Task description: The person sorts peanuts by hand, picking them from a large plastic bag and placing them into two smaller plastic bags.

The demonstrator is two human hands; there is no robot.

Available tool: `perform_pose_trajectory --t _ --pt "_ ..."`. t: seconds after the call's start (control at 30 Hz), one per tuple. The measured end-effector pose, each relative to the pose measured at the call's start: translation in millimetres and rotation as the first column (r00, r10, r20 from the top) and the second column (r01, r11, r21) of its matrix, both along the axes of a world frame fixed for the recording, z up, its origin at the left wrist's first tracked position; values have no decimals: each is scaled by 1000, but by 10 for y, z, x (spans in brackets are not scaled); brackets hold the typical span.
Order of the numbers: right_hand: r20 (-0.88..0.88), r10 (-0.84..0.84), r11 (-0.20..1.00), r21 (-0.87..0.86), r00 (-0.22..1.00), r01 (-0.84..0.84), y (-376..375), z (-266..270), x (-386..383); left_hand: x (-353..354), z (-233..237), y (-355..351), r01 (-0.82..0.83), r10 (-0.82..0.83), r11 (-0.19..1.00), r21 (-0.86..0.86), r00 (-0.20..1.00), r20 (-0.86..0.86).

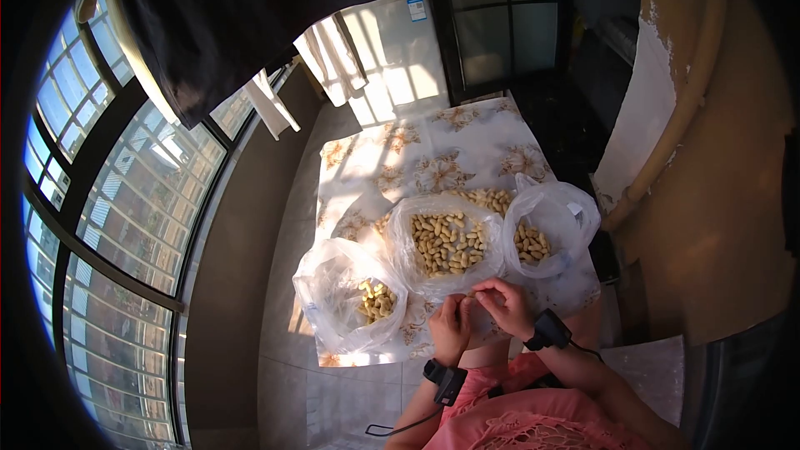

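Head view: close finger work at the near edge of the counter. Left hand and right hand meet fingertip to fingertip; grip on both is pinched nearly closed on a small piece (probably a peanut, too small to be sure). Looks like mid-handling of a single piece. Next move calls for a light pinch, fingers parting without dropping it.

Peanuts sit in the left bag, middle bag and right bag, plus loose peanuts behind the middle one.

Edges: hands work just in front of the middle bag, above the lap. Side bags flank it, soft rims flared, easy to catch; coming in from above suits better than sliding sideways. Wrist cables could snag the near edge.
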State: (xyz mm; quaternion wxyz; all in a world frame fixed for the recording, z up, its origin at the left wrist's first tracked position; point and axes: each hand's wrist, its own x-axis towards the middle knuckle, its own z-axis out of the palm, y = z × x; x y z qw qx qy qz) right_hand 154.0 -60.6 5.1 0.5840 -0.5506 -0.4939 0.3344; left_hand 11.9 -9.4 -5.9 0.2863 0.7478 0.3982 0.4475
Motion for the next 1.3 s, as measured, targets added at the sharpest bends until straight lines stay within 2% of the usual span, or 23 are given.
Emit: perform_pose_trajectory --t 0.03,0.1,0.13,0.2,0.23,0.27,0.3,0.43,0.5,0.57,0.6,0.7,0.77,0.87,0.9,1.0,1.1,1.3 --pt "1 3 1000 2 1000 -3 -13 -10 -20 3 9 -9 4 -4 1000 -5 1000 -1" --pt "-369 -63 996 41 927 84 -16 -31 -82 0 13 8 2 -2 1000 -4 1000 0" --pt "-367 -56 996 46 928 79 -6 0 -71 -8 -6 10 6 -6 1000 0 1000 -25" --pt "-288 -110 973 165 951 163 -56 115 -6 -8 -16 6 4 -4 1000 -4 999 -49" --pt "-287 -109 973 164 952 161 -79 190 59 -10 -1 5 2 -2 1000 -6 999 -48" --pt "-78 -216 941 251 973 229 -94 285 152 -10 19 0 6 -6 1000 -9 999 -50" --pt "125 -333 897 349 935 273 -107 363 246 -7 28 -6 12 -13 1000 -12 999 -51" --pt "253 -528 816 414 811 403 -101 502 581 7 -7 -2 19 -19 999 35 1000 -1" --pt "250 -539 815 395 804 423 -96 474 686 -3 17 -7 28 -27 1000 14 999 -29" --pt "309 -597 794 356 740 492 -87 462 730 -9 24 -8 26 -25 1000 16 999 -31" --pt "336 -632 761 438 698 478 -80 517 682 -9 25 -5 26 -25 1000 17 999 -34" --pt "357 -564 793 487 744 367 -71 451 437 -13 -12 -7 29 -29 999 15 1000 -2" --pt "339 -326 906 380 882 189 -89 419 191 -23 1 -24 20 -20 1000 15 999 50" --pt "391 -96 957 290 915 -24 -53 272 -49 -50 -19 -28 20 -20 1000 -3 994 109" --pt "388 -95 956 293 917 -25 -55 235 -98 -67 -21 -23 27 -24 999 -24 993 117" --pt "362 -9 988 149 932 -49 -51 235 -202 -60 20 -25 23 -10 997 -74 985 169" --pt "305 3 990 132 952 -45 -37 149 -223 -62 20 -1 37 -27 996 -80 991 132" --pt "359 13 993 103 933 -53 -58 143 -186 -70 59 13 71 -64 995 -71 994 90"
